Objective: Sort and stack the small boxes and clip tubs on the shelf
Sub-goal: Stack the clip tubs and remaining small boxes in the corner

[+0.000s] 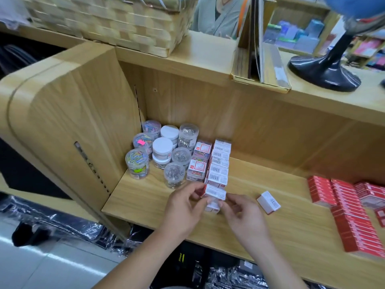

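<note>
A small white box with a barcode (215, 192) is held between both hands just above the wooden shelf (145, 197). My left hand (185, 207) pinches its left end and my right hand (239, 213) pinches its right end. Another small white box (212, 206) lies under it, partly hidden by my fingers. Behind stands a row of like boxes (219, 163), with clear boxes of coloured clips (199, 161) to its left. Several round clip tubs (162, 151) cluster in the back left corner. One loose white box (268, 202) lies to the right.
Red boxes (352, 211) are stacked at the shelf's right end. On the counter above sit a woven basket (116, 21), a cardboard display (258, 59) and a globe's black stand (325, 69). A person in grey stands behind the counter. Plastic-wrapped goods lie on the floor below.
</note>
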Demonstrator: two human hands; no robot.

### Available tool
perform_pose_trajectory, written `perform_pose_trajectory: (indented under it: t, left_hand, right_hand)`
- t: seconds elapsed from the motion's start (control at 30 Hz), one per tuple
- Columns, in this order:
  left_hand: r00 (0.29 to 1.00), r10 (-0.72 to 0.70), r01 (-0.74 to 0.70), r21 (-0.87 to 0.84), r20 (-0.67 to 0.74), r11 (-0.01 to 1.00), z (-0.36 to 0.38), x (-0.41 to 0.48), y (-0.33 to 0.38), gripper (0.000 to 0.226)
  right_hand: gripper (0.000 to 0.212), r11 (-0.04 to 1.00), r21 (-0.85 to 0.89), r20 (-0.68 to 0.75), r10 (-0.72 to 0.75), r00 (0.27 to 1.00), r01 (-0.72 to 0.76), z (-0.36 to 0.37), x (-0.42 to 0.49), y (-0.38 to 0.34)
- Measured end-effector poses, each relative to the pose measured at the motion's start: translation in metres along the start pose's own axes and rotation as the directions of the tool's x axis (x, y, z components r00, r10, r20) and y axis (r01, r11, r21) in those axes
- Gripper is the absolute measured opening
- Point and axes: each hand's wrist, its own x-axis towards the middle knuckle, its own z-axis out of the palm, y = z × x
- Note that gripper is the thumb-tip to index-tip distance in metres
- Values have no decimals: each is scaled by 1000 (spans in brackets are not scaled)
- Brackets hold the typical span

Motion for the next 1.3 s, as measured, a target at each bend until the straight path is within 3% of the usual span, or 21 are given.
perform_pose_trajectory:
  t: [0.1, 0.37, 0.5, 0.6, 0.83, 1.0, 1.07, 1.17, 1.23, 1.3]
  left_hand:
    - [997, 73, -69, 135, -31, 988, 0, 1, -3, 29]
    - [989, 136, -146, 320, 52, 936, -2, 8, 9, 30]
    - [991, 122, -131, 282, 49, 950, 1, 7, 8, 34]
    - [991, 126, -136, 273, 53, 952, 2, 5, 9, 33]
    - [991, 130, -135, 288, 37, 948, 5, 3, 15, 32]
    - [991, 117, -129, 225, 66, 966, 1, -3, 14, 35]
    - [995, 95, -99, 197, 27, 975, -5, -10, 8, 36]
    - [992, 54, -34, 178, -110, 983, -11, -22, -6, 31]
    - [987, 26, 0, 156, -160, 988, -10, -33, -9, 23]
    - [991, 28, -8, 152, -132, 988, -9, -40, -7, 19]
  right_hand:
    - [14, 992, -111, 30, -51, 998, 54, 7, 4, 5]
    - [26, 993, -99, 46, -65, 997, 69, 15, 10, 3]
    - [12, 999, 26, 87, -37, 995, 35, 16, 9, 3]
    - [17, 988, 156, 90, -27, 996, 13, 17, 7, 0]
    - [29, 999, -29, 131, -8, 991, 12, 19, 12, 6]
    - [26, 1000, 4, 199, -19, 980, 19, 3, 7, -2]
    - [19, 1000, 25, 106, -10, 994, 7, -15, 2, 3]
    - [13, 999, -37, -201, 21, 979, -29, -46, -3, 28]
    - [34, 967, -194, -303, 98, 948, -162, -58, 0, 51]
    - [48, 907, -308, -272, 206, 940, -288, -62, 4, 67]
